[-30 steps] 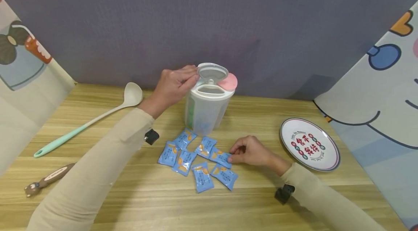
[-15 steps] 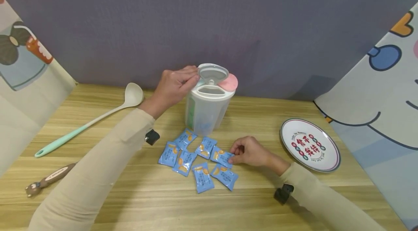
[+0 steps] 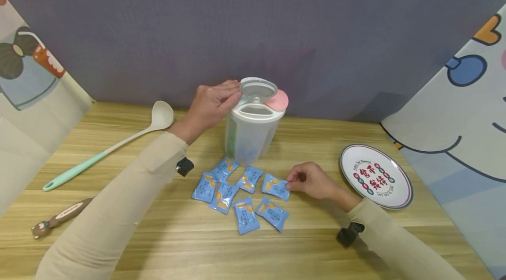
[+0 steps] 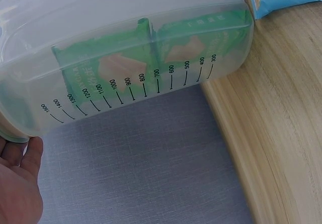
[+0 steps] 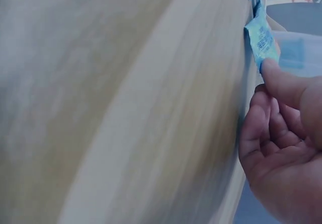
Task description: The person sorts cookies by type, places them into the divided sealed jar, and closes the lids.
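A translucent storage container (image 3: 251,135) stands upright near the wall, with a raised white flap (image 3: 258,90) and a pink flap (image 3: 278,100) on its lid. At the lid's left edge my left hand (image 3: 211,106) grips with thumb and fingers; in the left wrist view green packets (image 4: 108,65) show through the measuring marks on the container's wall. My right hand (image 3: 310,181) pinches one corner of a blue snack packet (image 3: 275,187) between thumb and fingertips. Several more blue packets (image 3: 246,215) lie on the table left of that hand, in front of the container.
A white ladle (image 3: 162,115) with a mint handle lies at the left. Below it is a brown bear-headed handle (image 3: 59,218), partly hidden by my left sleeve. A printed plate (image 3: 349,157) sits right of my right hand. A grey wall (image 3: 253,20) backs the wooden table (image 3: 189,249).
My right hand has drawn the pinched snack packet slightly to the right, away from the packet beside it. The left hand and the container have stayed in place.
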Demonstrator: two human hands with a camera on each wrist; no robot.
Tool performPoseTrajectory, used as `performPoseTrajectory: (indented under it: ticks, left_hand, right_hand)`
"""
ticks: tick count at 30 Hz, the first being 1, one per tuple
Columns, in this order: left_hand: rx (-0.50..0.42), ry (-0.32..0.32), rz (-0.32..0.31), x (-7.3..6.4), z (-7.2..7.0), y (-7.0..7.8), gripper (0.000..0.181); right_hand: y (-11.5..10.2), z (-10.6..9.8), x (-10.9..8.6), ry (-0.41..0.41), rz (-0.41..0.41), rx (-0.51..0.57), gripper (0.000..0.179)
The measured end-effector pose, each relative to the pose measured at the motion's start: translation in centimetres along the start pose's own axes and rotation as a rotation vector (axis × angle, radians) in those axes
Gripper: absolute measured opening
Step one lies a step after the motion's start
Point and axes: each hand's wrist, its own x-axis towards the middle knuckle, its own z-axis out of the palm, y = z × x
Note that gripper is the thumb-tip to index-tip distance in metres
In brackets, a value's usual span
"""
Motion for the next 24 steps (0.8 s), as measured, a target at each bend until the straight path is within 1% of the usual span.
performPoseTrajectory:
  ticks: [2,4,8,11,15,20,21,24]
  left_hand:
    - [0.002,-0.001,0.000,0.0,0.0,0.0,0.020]
    - [-0.001,-0.001,-0.002,0.0,-0.1,0.1,0.020]
    - [0.000,-0.001,-0.002,0.0,-0.1,0.1,0.019]
    - [0.000,0.000,-0.003,0.0,-0.1,0.2,0.019]
    - [0.003,0.000,-0.004,0.0,-0.2,0.2,0.019]
    - [0.005,-0.001,0.001,-0.1,-0.1,0.1,0.019]
    - [0.006,0.001,0.003,-0.1,-0.1,0.0,0.019]
    - [0.009,0.001,0.010,-0.1,-0.1,0.0,0.019]
  right_hand:
    - [1.0,-0.2,-0.1,0.015,0.006,0.015,0.008]
    - [1.4,-0.5,-0.3,0.028,-0.003,0.040,0.006]
    - [1.4,-1.4,-0.7,0.056,-0.036,0.111,0.004]
    - [1.1,-1.9,-1.0,0.091,-0.069,0.155,0.002]
    - [0.5,-2.7,-1.2,0.167,-0.146,0.181,0.010]
    - [-0.2,-3.7,-1.3,0.254,-0.257,0.194,0.011]
    - [-0.7,-3.9,-1.4,0.265,-0.273,0.191,0.010]
    - [-1.1,-4.5,-1.4,0.312,-0.313,0.181,0.013]
